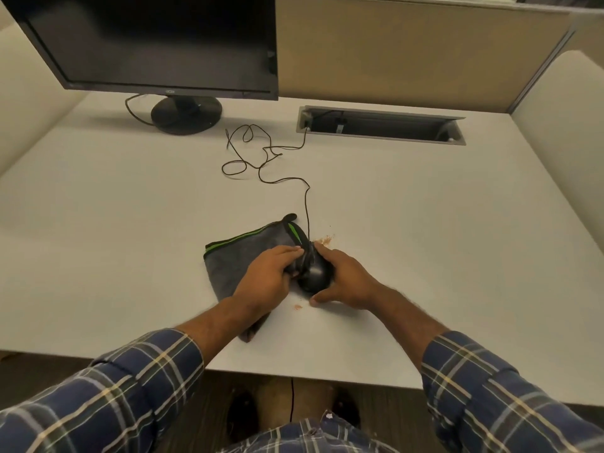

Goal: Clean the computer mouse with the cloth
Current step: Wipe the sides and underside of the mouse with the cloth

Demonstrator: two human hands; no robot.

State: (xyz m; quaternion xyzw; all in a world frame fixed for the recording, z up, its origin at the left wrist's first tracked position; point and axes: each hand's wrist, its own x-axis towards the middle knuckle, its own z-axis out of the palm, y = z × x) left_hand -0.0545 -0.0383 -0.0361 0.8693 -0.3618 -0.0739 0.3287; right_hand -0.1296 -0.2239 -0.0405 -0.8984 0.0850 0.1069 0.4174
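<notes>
A black wired computer mouse [315, 276] sits on the white desk [425, 223], partly on a grey cloth [235, 259] with a green stripe. My right hand [343, 279] cups the mouse from its right side, thumb on the desk. My left hand [266, 277] rests on the cloth and presses a fold of it against the mouse's left side. The mouse cable [305, 204] runs away from me across the desk.
A dark monitor [147, 44] on a round stand [186, 114] is at the back left. An open cable slot [380, 125] lies at the back right. Orange crumbs [323, 240] are scattered beside the mouse, more crumbs [297, 307] near my thumb. Partition walls enclose the desk.
</notes>
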